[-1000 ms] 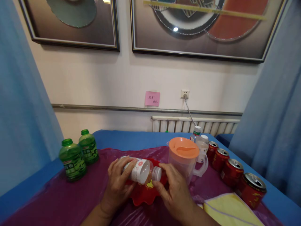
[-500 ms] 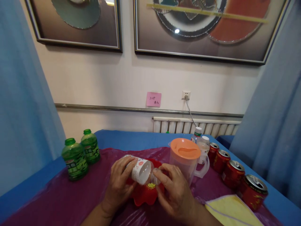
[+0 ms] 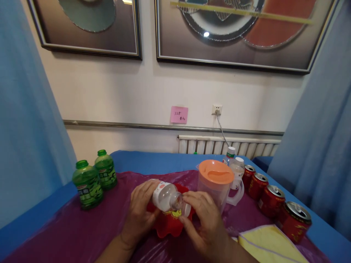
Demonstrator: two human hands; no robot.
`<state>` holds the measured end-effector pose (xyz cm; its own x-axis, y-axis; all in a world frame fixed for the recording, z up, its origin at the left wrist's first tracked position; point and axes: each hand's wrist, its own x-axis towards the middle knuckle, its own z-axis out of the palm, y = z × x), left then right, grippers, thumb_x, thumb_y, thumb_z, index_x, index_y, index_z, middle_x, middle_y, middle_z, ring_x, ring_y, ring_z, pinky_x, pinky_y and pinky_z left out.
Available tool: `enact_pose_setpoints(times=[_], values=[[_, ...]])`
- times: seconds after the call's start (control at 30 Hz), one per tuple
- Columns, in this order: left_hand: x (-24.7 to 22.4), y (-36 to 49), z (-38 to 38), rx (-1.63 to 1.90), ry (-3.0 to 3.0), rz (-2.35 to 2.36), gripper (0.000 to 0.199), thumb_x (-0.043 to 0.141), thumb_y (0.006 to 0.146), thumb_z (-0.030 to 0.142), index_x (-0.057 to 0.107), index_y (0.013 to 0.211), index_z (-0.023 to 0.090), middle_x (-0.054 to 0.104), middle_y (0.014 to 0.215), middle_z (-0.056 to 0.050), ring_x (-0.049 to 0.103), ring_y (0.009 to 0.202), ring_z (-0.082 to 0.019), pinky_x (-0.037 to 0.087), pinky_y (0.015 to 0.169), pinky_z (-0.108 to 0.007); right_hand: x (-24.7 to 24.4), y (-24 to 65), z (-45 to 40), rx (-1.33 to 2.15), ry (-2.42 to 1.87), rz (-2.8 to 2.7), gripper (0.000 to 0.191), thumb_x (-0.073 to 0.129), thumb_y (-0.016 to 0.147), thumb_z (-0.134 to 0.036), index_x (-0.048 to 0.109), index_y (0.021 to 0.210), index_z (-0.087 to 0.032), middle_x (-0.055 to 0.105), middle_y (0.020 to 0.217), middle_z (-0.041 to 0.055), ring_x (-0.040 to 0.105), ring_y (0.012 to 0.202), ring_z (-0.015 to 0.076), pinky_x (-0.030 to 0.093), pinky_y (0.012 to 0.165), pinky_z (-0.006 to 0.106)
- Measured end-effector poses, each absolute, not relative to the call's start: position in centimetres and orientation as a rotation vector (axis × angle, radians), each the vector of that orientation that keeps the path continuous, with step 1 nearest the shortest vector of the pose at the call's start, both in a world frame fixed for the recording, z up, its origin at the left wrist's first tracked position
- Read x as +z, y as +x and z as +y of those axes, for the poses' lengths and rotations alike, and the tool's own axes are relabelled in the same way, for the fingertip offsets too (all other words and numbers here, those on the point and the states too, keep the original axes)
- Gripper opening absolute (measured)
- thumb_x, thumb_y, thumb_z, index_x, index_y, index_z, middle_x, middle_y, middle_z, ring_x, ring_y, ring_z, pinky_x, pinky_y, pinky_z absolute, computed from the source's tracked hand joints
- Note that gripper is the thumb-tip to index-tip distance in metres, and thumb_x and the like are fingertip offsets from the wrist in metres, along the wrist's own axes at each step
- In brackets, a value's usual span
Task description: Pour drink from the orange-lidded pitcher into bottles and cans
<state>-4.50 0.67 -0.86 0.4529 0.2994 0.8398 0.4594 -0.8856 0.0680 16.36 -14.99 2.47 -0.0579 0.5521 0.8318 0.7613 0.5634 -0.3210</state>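
My left hand [image 3: 141, 210] is closed around the body of a clear bottle [image 3: 164, 196] with a pale label printed with red, my fingers curled over its top and the thumb below. The bottle lies tilted in my grip, its neck pointing away from my left fingers towards those of my right hand [image 3: 205, 219]. My right thumb and fingers are narrowed on a small, pale, see-through cap [image 3: 187, 209], which sits just beside the bottle's uncovered mouth; I cannot tell whether the two touch. Below the bottle, between my two sets of fingers, is a red dish [image 3: 168, 229] with a wavy rim and a yellow pattern, partly hidden by what I hold. Just beyond my right fingers stands a see-through pitcher [image 3: 211, 195] under an orange lid [image 3: 216, 171], its handle turned away from me to the right. Past it stand two white-capped bottles [image 3: 237, 170], and farther right of my fingers runs a row of four red cans [image 3: 294, 223]. A yellow cloth [image 3: 268, 243] lies nearer me, right of my right hand. Well to the left of my left fingers, two green bottles [image 3: 87, 188] stand upright, side by side. Purple plastic sheeting [image 3: 104, 226] spreads beneath my hands over a blue tabletop [image 3: 153, 160].
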Motion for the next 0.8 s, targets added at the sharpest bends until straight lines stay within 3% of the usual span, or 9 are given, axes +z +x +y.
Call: enact_pose_setpoints(times=[0.17, 0.33, 0.57, 0.7, 0.8], values=[[-1.8, -4.2, 1.0, -1.58, -2.648, -0.983, 0.065, 0.07, 0.081, 0.054, 0.052, 0.136, 0.025, 0.067, 0.13, -0.009, 0.065, 0.116, -0.029, 0.052, 0.101, -0.042, 2.2, 16.0, -16.4, 0.257, -1.142, -1.802, 0.042, 0.071, 0.074, -0.013, 0.055, 0.11, -0.024, 0.071, 0.108, 0.0042, 0.067, 0.097, 0.0195, 0.052, 0.084, 0.029], [-1.9, -4.0, 1.2, -1.674, -2.797, -1.348, 0.062, 0.073, 0.076, 0.054, 0.058, 0.126, 0.02, 0.075, 0.112, -0.007, 0.073, 0.097, -0.027, 0.06, 0.085, -0.038, -3.4, 17.2, -16.3, 0.576, -1.407, -2.01, 0.039, 0.08, 0.067, -0.022, 0.057, 0.099, -0.024, 0.073, 0.105, 0.0031, 0.068, 0.094, 0.0199, 0.05, 0.082, 0.026], [-1.4, -3.6, 1.2, -1.641, -2.948, -1.335, 0.051, 0.073, 0.074, 0.049, 0.062, 0.114, 0.02, 0.075, 0.106, -0.007, 0.073, 0.094, -0.027, 0.058, 0.085, -0.039, -11.1, 19.6, -16.6, 0.056, -1.711, -2.237, 0.029, 0.077, 0.076, -0.02, 0.063, 0.101, -0.024, 0.075, 0.102, 0.0045, 0.068, 0.094, 0.0248, 0.05, 0.079, 0.03], [-1.6, -3.4, 1.2, -1.615, -2.968, -1.345, 0.05, 0.073, 0.074, 0.049, 0.062, 0.114, 0.02, 0.075, 0.106, -0.007, 0.073, 0.093, -0.027, 0.058, 0.084, -0.039, -9.6, 21.5, -19.1, -0.186, -1.489, -2.029, 0.029, 0.07, 0.084, -0.028, 0.06, 0.112, -0.026, 0.069, 0.119, 0.0074, 0.066, 0.103, 0.0242, 0.052, 0.085, 0.031], [-1.5, -3.3, 1.1, -1.593, -2.99, -1.33, 0.053, 0.073, 0.074, 0.048, 0.061, 0.117, 0.02, 0.074, 0.111, -0.008, 0.072, 0.098, -0.027, 0.057, 0.087, -0.04, -6.0, 23.5, -20.3, -0.334, -1.46, -1.441, 0.037, 0.06, 0.091, -0.032, 0.052, 0.126, -0.023, 0.058, 0.131, 0.0145, 0.055, 0.124, 0.03, 0.045, 0.102, 0.045]])
